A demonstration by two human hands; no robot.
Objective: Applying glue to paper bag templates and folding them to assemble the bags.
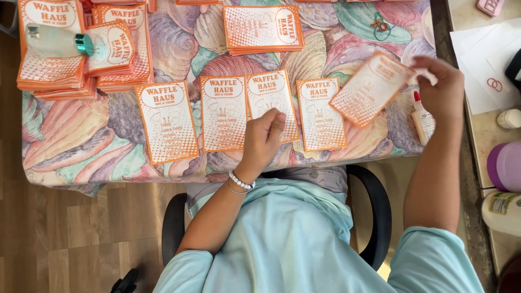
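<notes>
Four orange-and-white paper cards (244, 116) are laid in a row; one (271, 106) is pinned by the curled left hand (263, 138), a fifth card (369, 89) pinched by the right hand (442, 89), needing alignment beside them.

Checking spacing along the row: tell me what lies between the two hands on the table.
In the head view, one flat orange-and-white card lies between the left hand and the right hand, which holds another card.
</notes>
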